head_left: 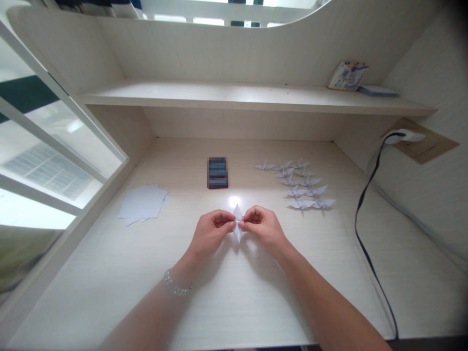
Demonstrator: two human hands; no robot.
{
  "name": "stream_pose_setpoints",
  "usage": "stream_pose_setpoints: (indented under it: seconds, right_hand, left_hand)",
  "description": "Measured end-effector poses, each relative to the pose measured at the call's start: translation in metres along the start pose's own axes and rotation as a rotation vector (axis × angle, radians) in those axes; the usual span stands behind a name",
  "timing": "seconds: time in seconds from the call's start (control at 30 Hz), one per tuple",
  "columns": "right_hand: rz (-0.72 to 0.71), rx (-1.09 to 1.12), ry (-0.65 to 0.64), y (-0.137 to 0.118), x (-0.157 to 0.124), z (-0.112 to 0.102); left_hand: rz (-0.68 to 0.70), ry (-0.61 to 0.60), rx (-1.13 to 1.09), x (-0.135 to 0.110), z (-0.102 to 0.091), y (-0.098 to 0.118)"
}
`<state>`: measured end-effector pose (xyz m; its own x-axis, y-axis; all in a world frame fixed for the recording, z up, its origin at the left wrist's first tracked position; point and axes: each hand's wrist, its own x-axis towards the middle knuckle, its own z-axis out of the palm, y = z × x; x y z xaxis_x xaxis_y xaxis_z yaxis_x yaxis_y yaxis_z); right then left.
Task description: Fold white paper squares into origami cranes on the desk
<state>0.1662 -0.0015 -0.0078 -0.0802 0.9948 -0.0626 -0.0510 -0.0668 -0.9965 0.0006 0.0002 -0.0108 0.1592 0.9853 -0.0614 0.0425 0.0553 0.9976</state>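
Note:
A small white folded paper (237, 234), diamond-shaped with pointed ends at top and bottom, is held over the middle of the desk. My left hand (212, 229) pinches its left edge between thumb and forefinger. On the opposite edge, my right hand (265, 228) does the same, its thumb near the paper's middle. Several folded white paper cranes (302, 192) stand in rows to the right of my hands. Off to the left lies a loose stack of white paper sheets (143, 202).
Behind my hands lies a dark phone-like rectangle (217, 172), its face blurred. A black cable (360, 209) runs from the wall socket (420, 140) down the desk's right side. Above the desk, a shelf (219, 95) carries a colourful packet (347, 76). A windowed frame (69, 102) borders the left.

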Motion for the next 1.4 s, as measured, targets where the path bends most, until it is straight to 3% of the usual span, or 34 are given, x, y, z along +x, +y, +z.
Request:
stream_pose_setpoints:
  seconds: [0.27, 0.57, 0.93, 1.2, 1.4]
  right_hand:
    - [0.166, 0.218, -0.019, -0.006, 0.0, 0.005]
    - [-0.016, 0.006, 0.042, 0.002, 0.001, 0.005]
    - [0.047, 0.074, -0.015, 0.003, 0.0, 0.006]
    - [-0.05, -0.041, 0.048, 0.003, 0.0, 0.008]
    - [-0.048, 0.008, 0.001, 0.003, -0.001, 0.007]
  left_hand:
    - [0.027, 0.055, -0.069, 0.0, 0.0, 0.001]
    - [0.041, 0.059, -0.077, 0.001, 0.003, 0.0]
    - [0.066, 0.072, -0.019, -0.001, 0.002, 0.0]
    - [0.068, 0.074, -0.025, -0.001, 0.005, 0.0]
    - [0.059, 0.063, -0.057, -0.002, 0.005, 0.003]
